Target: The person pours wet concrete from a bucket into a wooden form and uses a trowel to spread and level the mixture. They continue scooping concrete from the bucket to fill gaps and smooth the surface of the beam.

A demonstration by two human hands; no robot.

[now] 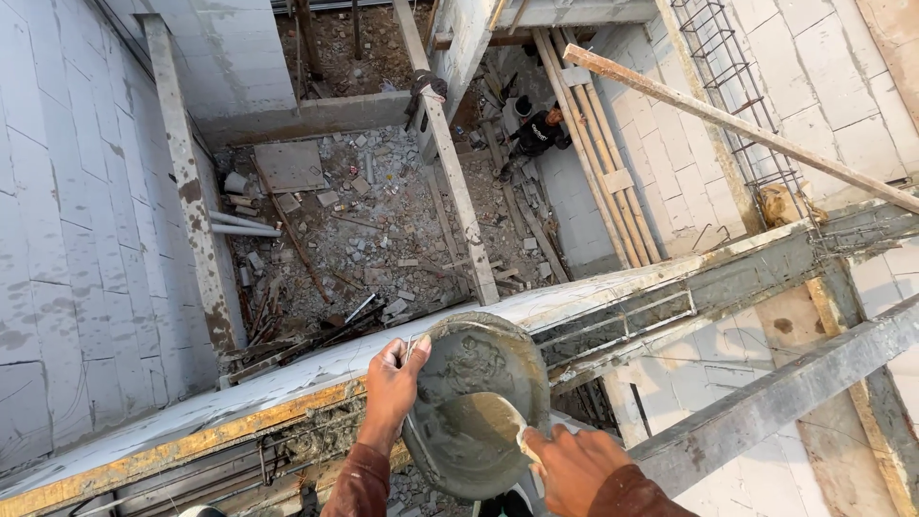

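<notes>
The left hand point(391, 388) clamps the round metal pan point(476, 407) at its nine-o'clock rim while the right hand point(571, 466) grips the five-o'clock rim, over the formwork beam point(287, 383); wet mortar point(479, 421) likely makes it heavy, slick, best gripped at opposite rims.

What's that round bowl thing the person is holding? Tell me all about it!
The pan is a round, shallow, grey bowl that looks like metal, caked and smeared with cement. It is tipped on its side with the hollow facing the camera, and wet grey mortar sits in the lower part. The left hand grips its left rim and the right hand holds the lower right rim, just above a long trough of boards.
</notes>
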